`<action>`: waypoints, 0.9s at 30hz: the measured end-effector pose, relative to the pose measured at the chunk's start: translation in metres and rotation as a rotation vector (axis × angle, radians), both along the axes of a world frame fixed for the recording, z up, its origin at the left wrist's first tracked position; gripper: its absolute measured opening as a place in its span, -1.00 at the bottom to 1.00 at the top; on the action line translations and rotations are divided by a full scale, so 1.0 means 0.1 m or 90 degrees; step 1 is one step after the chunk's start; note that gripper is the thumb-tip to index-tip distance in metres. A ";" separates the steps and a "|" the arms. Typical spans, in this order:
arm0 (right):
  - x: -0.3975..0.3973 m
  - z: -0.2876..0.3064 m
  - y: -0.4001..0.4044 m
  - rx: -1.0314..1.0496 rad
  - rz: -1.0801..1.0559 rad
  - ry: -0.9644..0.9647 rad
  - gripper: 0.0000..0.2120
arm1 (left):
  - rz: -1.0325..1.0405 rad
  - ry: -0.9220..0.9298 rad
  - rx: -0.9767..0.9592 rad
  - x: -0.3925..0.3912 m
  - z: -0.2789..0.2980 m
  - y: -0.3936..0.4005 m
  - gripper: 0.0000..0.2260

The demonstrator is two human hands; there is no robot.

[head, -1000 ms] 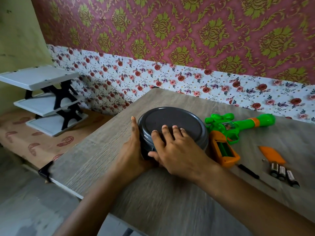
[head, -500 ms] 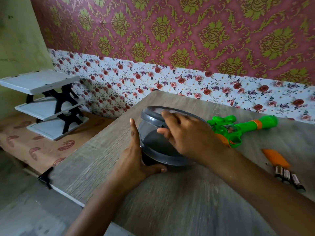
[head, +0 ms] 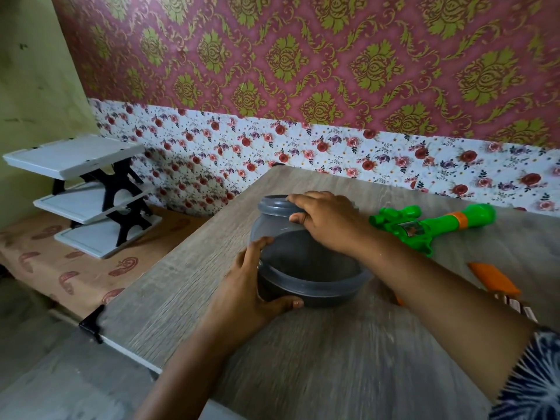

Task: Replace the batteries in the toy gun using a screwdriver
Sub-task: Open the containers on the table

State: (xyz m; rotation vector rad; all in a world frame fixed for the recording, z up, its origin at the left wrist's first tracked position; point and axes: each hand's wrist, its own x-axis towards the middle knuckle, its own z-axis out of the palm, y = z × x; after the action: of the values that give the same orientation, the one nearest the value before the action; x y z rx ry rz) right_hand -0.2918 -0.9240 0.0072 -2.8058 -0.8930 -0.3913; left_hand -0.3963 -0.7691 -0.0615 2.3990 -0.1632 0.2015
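**Lifting the lid off a grey container beside the toy gun**

Gripping the lower rim of a round grey container (head: 312, 286), the left hand (head: 245, 295) has its thumb curled under the near edge and its fingers on the left wall; the right hand (head: 327, 221) holds the translucent grey lid (head: 274, 221) by its top edge, fingers curled over it, so that the lid stands tilted up on its side above the open container; both grips are thus clenched on these parts. To the right on the wood-grain worktop (head: 333, 368) lies the green toy gun (head: 436, 224), its orange-banded barrel pointing right, apart from both hands; nearer the right edge an orange battery cover (head: 494, 278) lies flat, with batteries (head: 515, 304) partly hidden behind the right forearm just beside it; a white tiered rack (head: 81, 192) stands on the patterned bed at left.
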 end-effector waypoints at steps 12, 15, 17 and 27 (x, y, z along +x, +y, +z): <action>0.06 -0.07 -0.10 0.128 0.027 -0.027 -0.67 | 0.014 0.042 -0.013 -0.05 0.08 -0.04 0.10; -0.12 -0.01 -0.26 0.197 0.058 -0.082 -0.72 | 0.034 0.048 0.000 -0.10 0.05 0.00 0.19; -0.29 0.06 -0.45 0.243 0.054 -0.099 -0.71 | 0.051 0.009 0.007 -0.18 0.01 0.01 0.20; -0.79 -0.01 -1.81 0.400 -0.143 -0.013 -0.83 | -0.242 -0.252 0.034 -0.36 0.24 -1.22 -0.32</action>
State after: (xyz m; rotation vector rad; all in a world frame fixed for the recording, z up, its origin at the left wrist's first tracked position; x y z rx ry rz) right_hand -0.3712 -1.1052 0.0064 -2.3127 -0.3610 -0.6088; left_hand -0.4325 -0.8915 -0.0376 2.3020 -0.8059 0.4950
